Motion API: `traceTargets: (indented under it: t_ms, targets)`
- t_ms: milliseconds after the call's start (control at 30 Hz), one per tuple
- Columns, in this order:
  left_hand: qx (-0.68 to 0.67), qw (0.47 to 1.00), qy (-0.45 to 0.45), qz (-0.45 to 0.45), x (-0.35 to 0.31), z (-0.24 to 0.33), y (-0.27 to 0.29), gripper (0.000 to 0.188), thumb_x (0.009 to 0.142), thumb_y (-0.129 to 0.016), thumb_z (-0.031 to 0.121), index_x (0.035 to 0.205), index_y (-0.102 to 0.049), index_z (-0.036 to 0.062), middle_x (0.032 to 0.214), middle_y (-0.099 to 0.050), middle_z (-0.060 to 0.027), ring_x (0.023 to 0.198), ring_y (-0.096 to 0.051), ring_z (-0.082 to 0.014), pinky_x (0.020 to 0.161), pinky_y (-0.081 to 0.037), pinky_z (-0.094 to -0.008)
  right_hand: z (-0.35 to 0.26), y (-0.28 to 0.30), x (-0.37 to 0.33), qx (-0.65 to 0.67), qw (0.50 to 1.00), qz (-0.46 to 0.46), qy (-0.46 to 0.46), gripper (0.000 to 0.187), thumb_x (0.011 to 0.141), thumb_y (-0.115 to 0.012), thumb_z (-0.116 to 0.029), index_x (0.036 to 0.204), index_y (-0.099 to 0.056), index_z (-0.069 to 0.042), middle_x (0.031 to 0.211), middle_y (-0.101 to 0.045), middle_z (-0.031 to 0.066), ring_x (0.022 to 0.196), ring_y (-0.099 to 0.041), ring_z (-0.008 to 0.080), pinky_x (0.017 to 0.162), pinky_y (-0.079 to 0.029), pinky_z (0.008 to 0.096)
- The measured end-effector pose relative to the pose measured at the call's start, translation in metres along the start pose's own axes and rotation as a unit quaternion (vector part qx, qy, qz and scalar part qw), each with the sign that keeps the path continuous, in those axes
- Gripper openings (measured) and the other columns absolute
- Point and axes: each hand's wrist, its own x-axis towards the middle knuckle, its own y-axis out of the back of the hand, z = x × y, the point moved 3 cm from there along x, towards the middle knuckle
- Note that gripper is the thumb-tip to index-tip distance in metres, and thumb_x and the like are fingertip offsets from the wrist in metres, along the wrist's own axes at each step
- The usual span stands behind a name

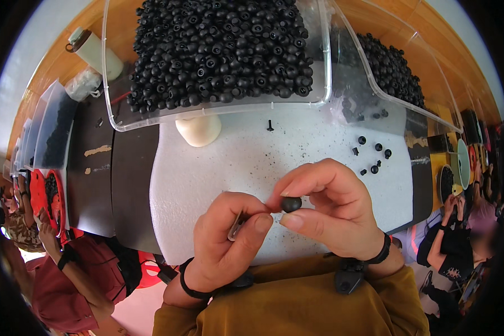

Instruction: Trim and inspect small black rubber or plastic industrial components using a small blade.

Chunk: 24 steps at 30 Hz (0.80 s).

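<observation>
Between the thumb and fingers of my right hand (341,210) is a small black ball-shaped part (291,204), round and smooth on the side I see. My left hand (229,241) is closed around a narrow metal tool (236,225); only its shiny end shows, so its exact kind is hidden. The left fingertips meet the right ones just left of the ball part. Both hands are above a white foam sheet (176,196) dotted with black specks. Several loose black parts (374,169) lie on the sheet beyond my right hand, and a black stem-shaped piece (270,126) lies farther off.
A clear bin (218,115) heaped with black ball parts stands ahead, a cream rounded object (199,130) at its near edge. Another clear bin (425,115) is to the right. A bottle (98,53) stands far left. People work on both sides, near a red basket (38,193).
</observation>
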Motion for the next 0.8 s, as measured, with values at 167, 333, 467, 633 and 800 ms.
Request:
traceTargets:
  t_ms: [167,333,467,633,800]
  targets:
    - [0.092,0.995,-0.04,0.013,0.001,0.001,0.002,0.01,0.081,-0.06,0.001,0.09,-0.054,0.002,0.076,-0.057,-0.005,0.065,-0.052,-0.0094,0.058,-0.042,-0.022,0.002,0.007,-0.002,-0.022,0.998,-0.054,0.028,0.031,0.078,-0.063,0.006,0.107,-0.053,0.0,0.097,-0.055,0.0053,0.086,-0.051,0.0108,0.078,-0.041,0.0241]
    - [0.185,0.976,-0.101,-0.048,0.008,0.007,-0.005,0.019,0.075,-0.064,-0.001,0.09,-0.054,0.0038,0.074,-0.057,-0.007,0.06,-0.057,-0.0185,0.053,-0.045,-0.0263,0.003,0.006,-0.006,0.046,0.998,-0.002,-0.034,0.03,0.077,-0.063,0.009,0.104,-0.053,0.001,0.095,-0.056,0.0049,0.088,-0.052,0.0104,0.08,-0.042,0.0241]
    - [0.221,0.965,-0.125,-0.061,0.009,0.004,-0.009,0.021,0.074,-0.065,0.001,0.091,-0.053,0.0042,0.075,-0.058,-0.0087,0.062,-0.06,-0.0252,0.052,-0.047,-0.0305,0.005,0.009,-0.007,0.079,0.996,0.0,-0.045,0.027,0.075,-0.064,0.009,0.098,-0.053,0.001,0.095,-0.057,0.0055,0.089,-0.055,0.011,0.081,-0.044,0.025]
    - [0.239,0.959,-0.135,-0.065,0.01,0.003,-0.01,0.021,0.074,-0.066,0.002,0.09,-0.053,0.0035,0.075,-0.058,-0.0087,0.062,-0.06,-0.0244,0.051,-0.046,-0.0319,0.01,0.012,-0.009,0.088,0.995,0.002,-0.039,0.027,0.074,-0.065,0.009,0.097,-0.054,0.0,0.095,-0.058,0.0075,0.091,-0.056,0.0129,0.081,-0.045,0.026]
    - [0.24,0.96,-0.127,-0.072,0.01,0.004,-0.01,0.022,0.073,-0.066,0.003,0.09,-0.053,0.0035,0.075,-0.058,-0.0089,0.062,-0.06,-0.0244,0.051,-0.046,-0.0322,0.005,0.01,-0.009,0.074,0.996,0.003,-0.054,0.025,0.073,-0.065,0.01,0.094,-0.057,0.0,0.095,-0.058,0.009,0.091,-0.056,0.0145,0.082,-0.045,0.0274]
